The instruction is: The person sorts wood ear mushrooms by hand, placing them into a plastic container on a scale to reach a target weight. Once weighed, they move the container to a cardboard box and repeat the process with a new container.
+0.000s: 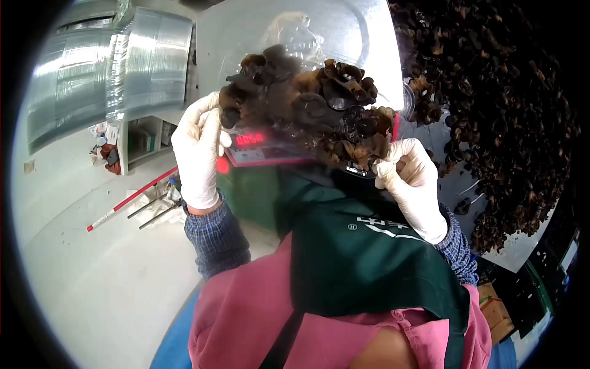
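Note:
A heap of dark brown wood ear mushrooms lies between my two gloved hands, in front of the scale and partly smeared by motion. A glint near its lower right edge looks like the corner of a clear plastic tray under it; most of the tray is hidden. My left hand is closed at the heap's left edge, thumb and fingers pinched together. On the lower right, my right hand pinches the tray's edge. Behind them stands a scale with a red lit display and a pale metal pan.
A large pile of wood ear mushrooms covers the work surface at right. Stacked clear plastic trays stand at upper left. Below them are a shelf and a red-and-white pole. A cardboard box sits at lower right.

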`<state>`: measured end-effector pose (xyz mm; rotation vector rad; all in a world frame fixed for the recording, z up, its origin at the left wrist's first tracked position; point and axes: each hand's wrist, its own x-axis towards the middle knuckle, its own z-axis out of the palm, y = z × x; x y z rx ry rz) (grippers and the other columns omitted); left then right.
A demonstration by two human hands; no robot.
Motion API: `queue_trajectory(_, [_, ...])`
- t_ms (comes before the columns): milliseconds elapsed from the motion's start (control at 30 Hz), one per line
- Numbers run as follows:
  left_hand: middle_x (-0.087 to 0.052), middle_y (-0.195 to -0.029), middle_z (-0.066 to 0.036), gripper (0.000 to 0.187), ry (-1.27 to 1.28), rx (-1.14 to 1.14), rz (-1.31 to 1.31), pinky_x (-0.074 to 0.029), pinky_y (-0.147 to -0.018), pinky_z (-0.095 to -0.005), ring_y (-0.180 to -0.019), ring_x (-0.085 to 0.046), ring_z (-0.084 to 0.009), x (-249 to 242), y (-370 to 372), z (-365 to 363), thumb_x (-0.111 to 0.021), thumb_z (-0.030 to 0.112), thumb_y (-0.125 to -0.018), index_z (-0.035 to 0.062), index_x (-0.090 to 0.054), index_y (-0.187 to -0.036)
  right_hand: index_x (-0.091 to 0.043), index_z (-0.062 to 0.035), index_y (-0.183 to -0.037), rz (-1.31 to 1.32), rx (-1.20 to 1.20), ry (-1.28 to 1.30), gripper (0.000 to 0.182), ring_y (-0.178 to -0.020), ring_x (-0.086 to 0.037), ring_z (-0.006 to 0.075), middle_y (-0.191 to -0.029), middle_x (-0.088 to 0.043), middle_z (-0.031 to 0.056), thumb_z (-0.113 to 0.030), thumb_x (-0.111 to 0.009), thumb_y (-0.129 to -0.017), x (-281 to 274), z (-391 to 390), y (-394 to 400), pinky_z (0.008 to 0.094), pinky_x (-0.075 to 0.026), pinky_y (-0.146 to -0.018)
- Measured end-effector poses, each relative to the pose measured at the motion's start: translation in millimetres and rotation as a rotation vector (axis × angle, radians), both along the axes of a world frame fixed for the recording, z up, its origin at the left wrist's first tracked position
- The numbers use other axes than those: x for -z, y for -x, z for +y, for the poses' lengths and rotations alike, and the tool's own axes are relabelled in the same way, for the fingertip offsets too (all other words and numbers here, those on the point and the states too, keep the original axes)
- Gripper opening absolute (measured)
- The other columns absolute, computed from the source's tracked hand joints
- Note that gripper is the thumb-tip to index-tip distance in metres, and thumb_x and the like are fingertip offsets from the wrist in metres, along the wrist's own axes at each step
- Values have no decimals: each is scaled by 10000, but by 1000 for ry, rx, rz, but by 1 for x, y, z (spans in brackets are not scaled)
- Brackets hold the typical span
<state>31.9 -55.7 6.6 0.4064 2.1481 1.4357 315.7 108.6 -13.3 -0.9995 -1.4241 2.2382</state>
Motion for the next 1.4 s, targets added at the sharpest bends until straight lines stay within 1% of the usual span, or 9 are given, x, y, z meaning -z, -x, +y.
queue_trajectory(267, [-677,-786,12,242,-95,-7,101,-351,-442,-156,-516,-521,-6,-21,34,21,-567,67,-1031,-21,-663,-1234,-523,-70,-1027,108,-62,-11,201,-737,-589,54,-831,-603,-13,40,-660,-928,-28,61,50,230,-507,-655])
queue_trajectory(567, [-616,-730,20,205,-388,42,134,-375,-454,-179,-518,-506,-33,-31,188,106,-643,203,-1029,52,-662,-1166,-619,-51,-952,233,-141,-270,105,-670,-572,68,-807,-624,12,-130,-684,-976,-35,177,210,247,-503,-588])
queue_trajectory(833, [-706,-833,-56,258,-386,-3,38,-383,-440,-189,-559,-580,-77,-11,295,170,-645,251,-1010,53,-677,-1173,-660,-10,-855,243,-92,-182,145,-680,-692,203,-780,-670,83,-120,-680,-948,-58,225,289,317,-598,-616])
queue_trajectory(933, [-713,-971,-94,316,-570,26,-91,-497,-604,-224,-735,-658,-128,-3,300,188,-638,247,-1013,18,-624,-1231,-645,-14,-728,293,-121,-206,202,-665,-711,210,-699,-660,89,-76,-714,-907,-57,250,308,286,-599,-591])
queue_trajectory(1000, [-704,-1066,-144,294,-748,141,-265,-583,-774,-311,-879,-685,-209,7,320,196,-657,202,-1009,-1,-601,-1214,-642,9,-740,364,-167,-722,164,-690,-728,226,-709,-657,100,-26,-727,-876,-37,273,338,318,-622,-587])
queue_trajectory(1033, [-698,-1076,-148,280,-740,145,-138,-591,-811,-332,-897,-687,-225,19,327,204,-653,177,-1009,-9,-599,-1212,-641,13,-741,340,-124,-160,159,-680,-723,229,-715,-654,102,-16,-724,-873,-37,276,342,335,-620,-578])
queue_trajectory(1233, [-651,-1140,-145,220,-1038,84,-615,-592,-972,-357,-1051,-669,-268,26,364,244,-618,83,-1025,-33,-606,-1211,-653,22,-791,353,33,-135,146,-711,-718,223,-761,-668,104,-56,-685,-911,-25,297,379,343,-595,-598])
queue_trajectory(1333, [-673,-1199,-142,343,-1051,468,-326,-555,-1005,-355,-1153,-654,-240,41,367,226,-635,104,-1015,-25,-578,-1328,-673,4,-863,452,-110,-412,170,-673,-671,185,-776,-673,84,-131,-668,-966,-38,288,352,310,-545,-589])
queue_trajectory(1400, [-653,-1251,-90,393,-851,123,-234,-521,-1014,-326,-1164,-632,-173,-25,273,204,-629,134,-1027,0,-564,-1391,-646,-24,-853,450,14,-250,187,-643,-615,150,-706,-577,24,-135,-623,-1002,-40,270,335,288,-518,-581])
